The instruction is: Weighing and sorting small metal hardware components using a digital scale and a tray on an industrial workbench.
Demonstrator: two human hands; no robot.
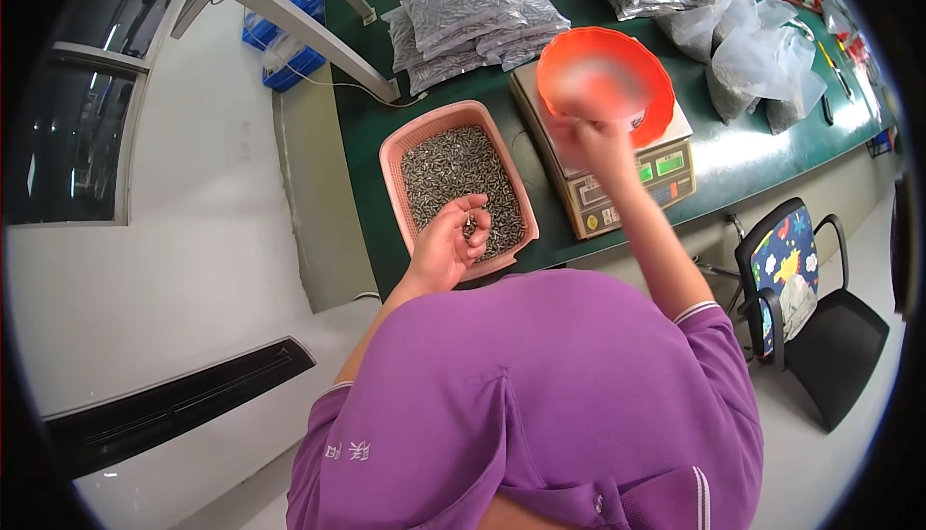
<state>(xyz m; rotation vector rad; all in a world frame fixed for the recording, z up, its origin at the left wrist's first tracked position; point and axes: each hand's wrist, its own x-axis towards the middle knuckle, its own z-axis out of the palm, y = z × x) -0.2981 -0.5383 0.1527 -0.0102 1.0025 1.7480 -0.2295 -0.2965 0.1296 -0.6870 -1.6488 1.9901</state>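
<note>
My left hand (451,243) is cupped over the near end of a pink tray (395,146) and holds a few small grey metal parts (470,227). The tray is full of the same small metal parts (455,168). My right hand (600,142) is raised at the near rim of an orange bowl (617,57), fingers pinched together; I cannot tell whether anything is between them. The bowl rests on a beige weighing scale (617,197) with green displays on the green table (371,130).
Several clear bags of metal parts (477,9) lie at the back of the table, with more bags (748,48) at the right. A black chair with a colourful cushion (796,279) stands at the right. Blue bins (285,48) sit on the floor at the left.
</note>
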